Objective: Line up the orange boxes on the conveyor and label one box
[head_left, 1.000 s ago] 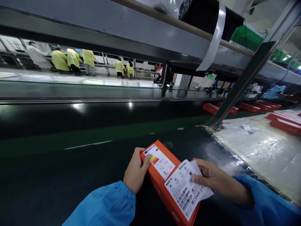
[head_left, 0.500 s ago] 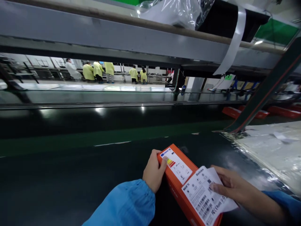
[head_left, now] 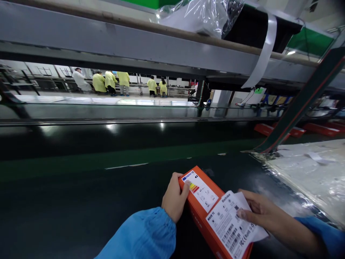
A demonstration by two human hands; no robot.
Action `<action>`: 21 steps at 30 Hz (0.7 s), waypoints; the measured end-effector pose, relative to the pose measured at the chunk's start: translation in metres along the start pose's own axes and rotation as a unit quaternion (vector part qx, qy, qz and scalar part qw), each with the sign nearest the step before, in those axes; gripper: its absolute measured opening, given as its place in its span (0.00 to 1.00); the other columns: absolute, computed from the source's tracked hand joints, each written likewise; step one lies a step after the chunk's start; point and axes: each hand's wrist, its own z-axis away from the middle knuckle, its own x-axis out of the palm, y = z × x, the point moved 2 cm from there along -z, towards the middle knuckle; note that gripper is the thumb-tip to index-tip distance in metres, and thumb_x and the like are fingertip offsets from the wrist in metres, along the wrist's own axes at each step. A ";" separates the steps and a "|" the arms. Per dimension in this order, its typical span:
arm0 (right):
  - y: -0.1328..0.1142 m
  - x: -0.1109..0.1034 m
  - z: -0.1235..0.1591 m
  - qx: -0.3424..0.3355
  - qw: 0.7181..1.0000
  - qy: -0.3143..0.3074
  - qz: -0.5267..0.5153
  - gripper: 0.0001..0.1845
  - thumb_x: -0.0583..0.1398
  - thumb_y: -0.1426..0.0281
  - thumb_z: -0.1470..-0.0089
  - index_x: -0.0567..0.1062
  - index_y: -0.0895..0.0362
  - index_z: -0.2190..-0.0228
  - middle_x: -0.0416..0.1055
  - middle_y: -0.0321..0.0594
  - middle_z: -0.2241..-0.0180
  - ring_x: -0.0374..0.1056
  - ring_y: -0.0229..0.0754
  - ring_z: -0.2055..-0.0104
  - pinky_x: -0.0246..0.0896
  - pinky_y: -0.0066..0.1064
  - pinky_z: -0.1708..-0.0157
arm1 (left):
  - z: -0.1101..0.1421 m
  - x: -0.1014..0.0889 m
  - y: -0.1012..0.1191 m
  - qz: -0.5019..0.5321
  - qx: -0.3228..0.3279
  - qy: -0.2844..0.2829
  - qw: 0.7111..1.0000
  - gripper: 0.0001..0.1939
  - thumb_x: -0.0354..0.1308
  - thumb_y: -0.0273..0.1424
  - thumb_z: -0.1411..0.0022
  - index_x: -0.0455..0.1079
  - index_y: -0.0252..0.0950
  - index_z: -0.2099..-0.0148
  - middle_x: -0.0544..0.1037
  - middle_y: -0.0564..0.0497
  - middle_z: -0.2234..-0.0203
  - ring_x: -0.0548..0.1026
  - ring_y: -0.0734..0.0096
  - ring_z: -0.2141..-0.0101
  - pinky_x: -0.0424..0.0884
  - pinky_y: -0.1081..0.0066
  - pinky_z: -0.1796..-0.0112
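Note:
An orange box (head_left: 201, 218) lies flat on the dark conveyor belt (head_left: 81, 201) in front of me. An energy label (head_left: 201, 190) is stuck on its far end. My left hand (head_left: 174, 198) grips the box's far left corner, thumb on top. My right hand (head_left: 260, 212) presses a white barcode label (head_left: 231, 226) onto the near part of the lid, fingers pinching the label's right edge. Both arms wear blue sleeves.
A green guide rail (head_left: 299, 104) slants across the right. Beyond it lie a shiny plastic sheet (head_left: 307, 172) and several orange boxes (head_left: 266, 128). A grey shelf beam (head_left: 134, 39) runs overhead with a plastic bag (head_left: 199, 14). People in yellow coats (head_left: 110, 82) stand far behind.
The view swung left and down a little, so the box and my hands now sit further right in the picture. Both hands keep the same hold on the box and label.

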 end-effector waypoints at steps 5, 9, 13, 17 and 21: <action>-0.006 0.002 -0.002 0.002 1.000 -0.003 0.015 0.22 0.61 0.58 0.47 0.59 0.63 0.64 0.69 0.54 0.60 0.70 0.43 0.60 0.68 0.28 0.63 | 0.001 0.000 -0.002 0.005 -0.007 -0.005 1.000 0.26 0.40 0.53 0.44 0.53 0.36 0.55 0.69 0.46 0.59 0.71 0.63 0.59 0.67 0.63 0.59; -0.007 0.002 -0.004 -0.002 0.999 -0.008 0.031 0.23 0.60 0.57 0.48 0.59 0.63 0.64 0.69 0.54 0.60 0.71 0.43 0.61 0.68 0.28 0.63 | 0.001 -0.001 -0.003 0.010 0.003 -0.004 1.000 0.26 0.41 0.52 0.43 0.53 0.36 0.55 0.68 0.46 0.58 0.71 0.64 0.59 0.68 0.64 0.60; -0.005 0.002 -0.004 -0.005 1.000 -0.005 0.029 0.23 0.60 0.58 0.47 0.59 0.63 0.63 0.69 0.54 0.60 0.71 0.42 0.61 0.68 0.30 0.62 | 0.001 -0.002 -0.003 0.009 -0.007 -0.008 1.000 0.26 0.41 0.53 0.43 0.53 0.36 0.54 0.68 0.47 0.58 0.71 0.64 0.59 0.68 0.64 0.59; -0.006 0.003 -0.004 0.000 0.998 0.002 0.058 0.24 0.60 0.55 0.48 0.60 0.63 0.63 0.69 0.53 0.60 0.71 0.44 0.61 0.68 0.31 0.62 | 0.001 -0.002 -0.001 0.006 -0.014 -0.011 1.000 0.26 0.40 0.53 0.44 0.53 0.36 0.54 0.68 0.47 0.58 0.71 0.65 0.60 0.69 0.65 0.61; -0.009 0.005 -0.004 0.006 0.997 0.007 0.083 0.26 0.60 0.54 0.49 0.60 0.63 0.63 0.69 0.54 0.60 0.70 0.43 0.61 0.68 0.30 0.63 | 0.003 -0.003 0.001 0.004 -0.016 -0.008 1.000 0.27 0.40 0.54 0.45 0.52 0.36 0.55 0.68 0.46 0.59 0.71 0.64 0.60 0.69 0.64 0.61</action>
